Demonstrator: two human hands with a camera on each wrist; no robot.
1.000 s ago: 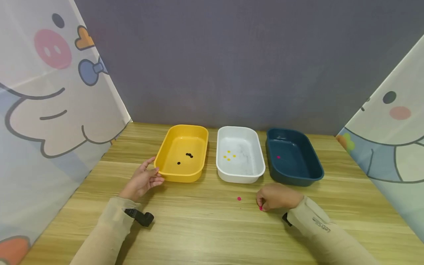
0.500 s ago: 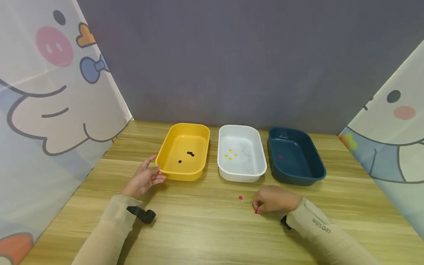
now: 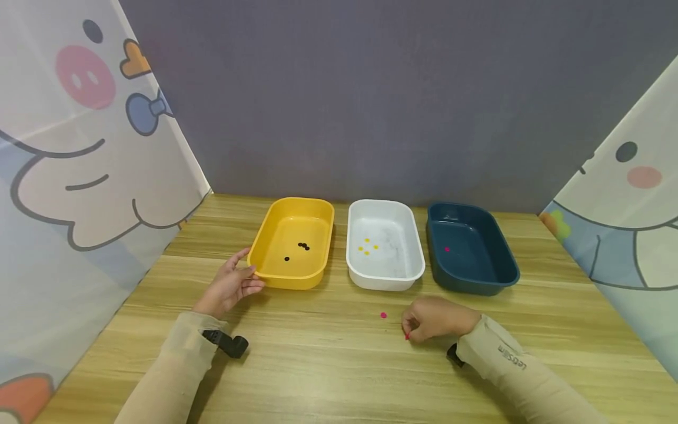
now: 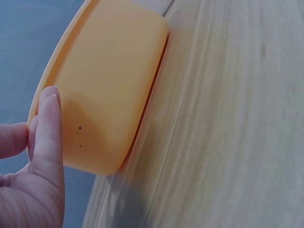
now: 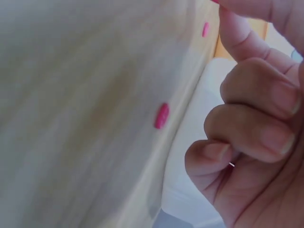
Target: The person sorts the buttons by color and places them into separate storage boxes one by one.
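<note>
My left hand (image 3: 229, 287) holds the near left corner of the yellow tray (image 3: 288, 282). In the left wrist view, its fingers (image 4: 49, 137) are at the tray's rim and outer wall. Between the thumb and forefinger of my right hand (image 3: 438, 318) is a small pink disc (image 3: 406, 337), low over the table in front of the white tray (image 3: 385, 284). To the left of that hand, another pink disc (image 3: 384, 315) lies on the wood. The right wrist view shows two pink discs on the table, one being the nearer pink disc (image 5: 162, 115); the other fingers are curled.
Several black discs (image 3: 286, 259) lie in the yellow tray, and several yellow discs (image 3: 367, 253) in the white one. A dark blue tray (image 3: 477, 287) at the right contains one pink disc (image 3: 447, 249). A grey wall (image 3: 339, 106) rises behind the wooden table (image 3: 318, 365).
My right hand has shifted slightly left and toward me, carrying the pinched pink disc. The left hand stays at the yellow tray's corner.
</note>
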